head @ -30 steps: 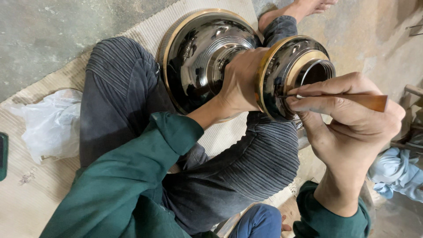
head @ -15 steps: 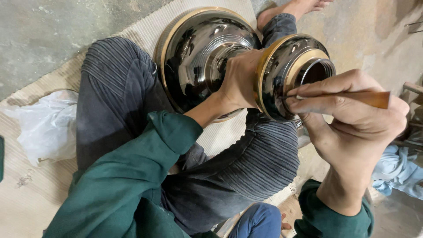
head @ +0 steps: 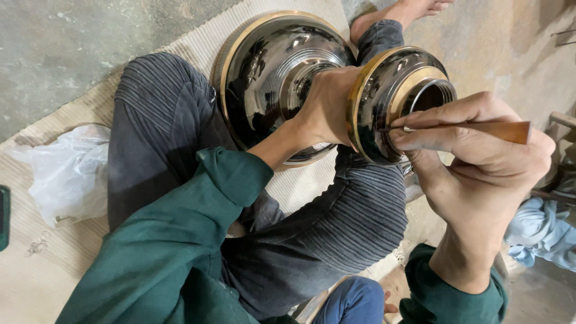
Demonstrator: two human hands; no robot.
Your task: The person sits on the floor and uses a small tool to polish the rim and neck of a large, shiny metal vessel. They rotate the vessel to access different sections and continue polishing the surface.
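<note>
Vase (head: 384, 96) neck gripped by left hand (head: 327, 105); right hand (head: 480, 162) fingers pinch wooden-handled tool (head: 480, 128).

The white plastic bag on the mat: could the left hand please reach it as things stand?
Probably not at once: the left hand is wrapped around the neck of the black and brass vessel, steadying it, while the white plastic bag lies beyond the knee.

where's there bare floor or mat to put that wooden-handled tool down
Bare concrete floor lies at upper left, beyond the ribbed mat. A bare mat strip runs between the white plastic bag and the raised knee. It is crowded around the black metal vessel, left hand and right hand.
</note>
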